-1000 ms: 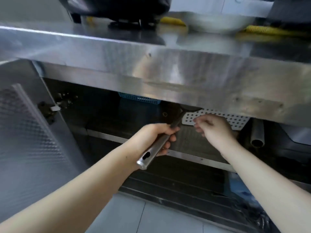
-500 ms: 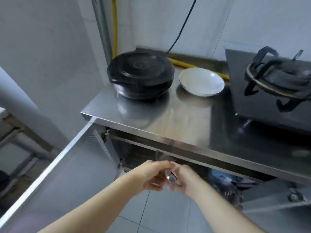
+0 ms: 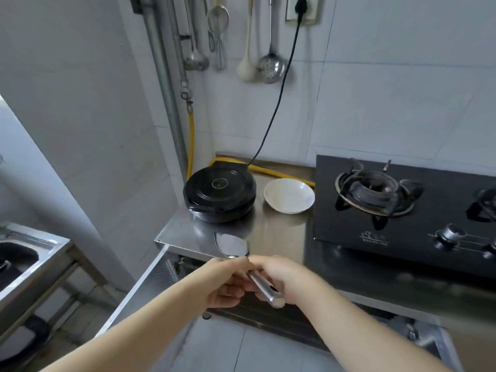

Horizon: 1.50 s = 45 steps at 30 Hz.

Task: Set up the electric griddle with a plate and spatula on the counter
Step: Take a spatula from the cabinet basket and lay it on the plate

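Gripping steel spatula (image 3: 232,247) at lower centre: left hand (image 3: 228,283), right hand (image 3: 273,275), together; rounded blade over tabletop (image 3: 268,237) front edge. Beyond, centre: round ribbed black griddle (image 3: 220,191), white shallow plate (image 3: 289,196) beside.

Illegible brand mark (image 3: 374,238) on gas stove (image 3: 429,218)

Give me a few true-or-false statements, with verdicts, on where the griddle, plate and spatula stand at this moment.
1. The griddle is closed. True.
2. The plate sits left of the griddle. False: it sits to its right, beside the gas stove.
3. The left hand and the right hand both grip the spatula. True.
4. The griddle's cord is unplugged. False: its plug sits in the wall socket.
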Available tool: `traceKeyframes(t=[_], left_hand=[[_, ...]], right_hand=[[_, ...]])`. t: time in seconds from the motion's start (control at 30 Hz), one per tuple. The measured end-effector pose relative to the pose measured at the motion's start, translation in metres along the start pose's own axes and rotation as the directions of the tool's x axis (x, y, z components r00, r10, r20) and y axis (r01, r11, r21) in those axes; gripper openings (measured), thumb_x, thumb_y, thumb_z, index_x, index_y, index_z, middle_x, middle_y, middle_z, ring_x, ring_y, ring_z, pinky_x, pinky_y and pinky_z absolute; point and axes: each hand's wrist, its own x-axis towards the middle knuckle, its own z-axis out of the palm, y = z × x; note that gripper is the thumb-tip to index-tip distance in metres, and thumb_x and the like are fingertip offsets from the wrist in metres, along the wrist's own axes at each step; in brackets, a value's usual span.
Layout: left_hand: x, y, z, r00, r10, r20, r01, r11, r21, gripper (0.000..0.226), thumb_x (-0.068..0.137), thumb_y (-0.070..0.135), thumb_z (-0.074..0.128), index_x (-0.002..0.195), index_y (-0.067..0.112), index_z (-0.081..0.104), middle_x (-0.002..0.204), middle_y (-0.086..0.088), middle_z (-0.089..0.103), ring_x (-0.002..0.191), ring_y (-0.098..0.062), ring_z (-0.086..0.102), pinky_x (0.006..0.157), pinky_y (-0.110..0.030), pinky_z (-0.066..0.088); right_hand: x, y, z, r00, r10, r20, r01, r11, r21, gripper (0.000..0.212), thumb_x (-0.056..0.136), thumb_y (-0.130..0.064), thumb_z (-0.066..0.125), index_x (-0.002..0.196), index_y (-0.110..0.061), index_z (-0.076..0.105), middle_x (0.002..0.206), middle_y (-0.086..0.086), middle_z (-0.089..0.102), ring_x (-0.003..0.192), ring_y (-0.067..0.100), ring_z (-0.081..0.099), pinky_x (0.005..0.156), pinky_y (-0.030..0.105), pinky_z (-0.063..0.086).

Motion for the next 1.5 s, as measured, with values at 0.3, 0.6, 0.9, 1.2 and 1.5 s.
traceKeyframes(t=[0.3, 0.6, 0.9, 1.2, 1.5], left_hand=[[0.024, 0.071, 0.001, 0.987, 0.159, -0.007, -0.158, 0.986, 0.055, 0.015, 0.082, 0.022, 0.066, 0.071, 0.014, 0.07, 0.055, 0.006, 0.06, 0.046, -0.006, 0.045, 0.057, -0.021, 0.041], [0.144, 0.125, 0.003, 0.99, 0.126, 0.068, -0.137, 0.97, 0.2, 0.009, 0.082, 0.013, 0.064, 0.073, 0.012, 0.065, 0.068, -0.001, 0.054, 0.057, -0.011, 0.042, 0.052, -0.021, 0.033], [0.248, 0.12, 0.02, 0.982, 0.037, 0.183, -0.107, 0.915, 0.388, 0.011, 0.089, 0.016, 0.059, 0.078, 0.016, 0.063, 0.067, 0.0, 0.052, 0.059, -0.01, 0.046, 0.045, -0.016, 0.039], [0.273, 0.113, 0.016, 0.98, 0.013, 0.196, -0.095, 0.907, 0.41, 0.009, 0.089, 0.01, 0.06, 0.082, 0.006, 0.064, 0.055, -0.003, 0.047, 0.037, -0.009, 0.042, 0.035, -0.016, 0.035], [0.265, 0.107, 0.007, 0.906, 0.413, 0.095, -0.373, 0.67, 0.642, 0.035, 0.086, 0.017, 0.057, 0.119, 0.011, 0.059, 0.111, -0.004, 0.063, 0.087, -0.014, 0.054, 0.077, -0.024, 0.044]], right_hand=[[0.001, -0.044, -0.024, 0.98, -0.116, -0.164, 0.138, 0.981, 0.133, 0.022, 0.089, -0.029, 0.062, 0.094, -0.009, 0.069, 0.091, 0.01, 0.072, 0.086, 0.024, 0.066, 0.069, 0.037, 0.055], [0.047, -0.048, -0.068, 0.99, -0.037, -0.137, 0.087, 0.921, 0.38, 0.024, 0.089, -0.025, 0.067, 0.096, -0.002, 0.069, 0.079, 0.015, 0.073, 0.066, 0.025, 0.067, 0.064, 0.035, 0.056], [0.124, -0.039, -0.074, 0.941, 0.047, -0.334, 0.098, 0.909, 0.406, 0.016, 0.09, 0.002, 0.059, 0.103, 0.004, 0.068, 0.075, 0.016, 0.07, 0.065, 0.024, 0.066, 0.061, 0.033, 0.055], [0.156, -0.039, -0.068, 0.911, 0.161, -0.381, 0.07, 0.848, 0.526, 0.009, 0.088, 0.0, 0.061, 0.087, -0.002, 0.069, 0.067, 0.016, 0.071, 0.057, 0.024, 0.067, 0.055, 0.03, 0.054], [0.152, -0.042, -0.067, 0.906, 0.189, -0.379, 0.041, 0.85, 0.524, 0.007, 0.089, -0.001, 0.061, 0.094, -0.002, 0.066, 0.079, 0.019, 0.07, 0.065, 0.028, 0.068, 0.055, 0.033, 0.056]])
